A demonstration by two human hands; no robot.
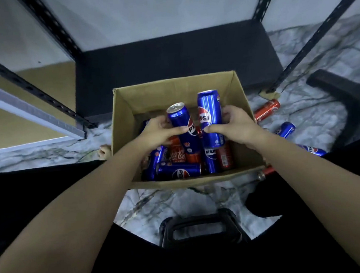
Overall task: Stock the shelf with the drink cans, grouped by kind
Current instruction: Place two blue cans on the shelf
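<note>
Item: 2 blue cans over the box (121,110). Left hand (160,130) grips the tilted can (183,125); right hand (236,123) grips the upright can (210,116). Shelf (168,57) lies at 12 o'clock, equally near both.

The left hand (160,131) covers the lower left side of its tilted blue can (183,126), and the logo reads only in part. The right hand (234,124) hides the right flank of the upright blue can (210,116). Inside the cardboard box (171,89), forearms mask several cans at 6 o'clock. A red can (266,171) at the box's 4 o'clock corner shows only its end. The black shelf frame (43,20) runs off the top edge.
</note>
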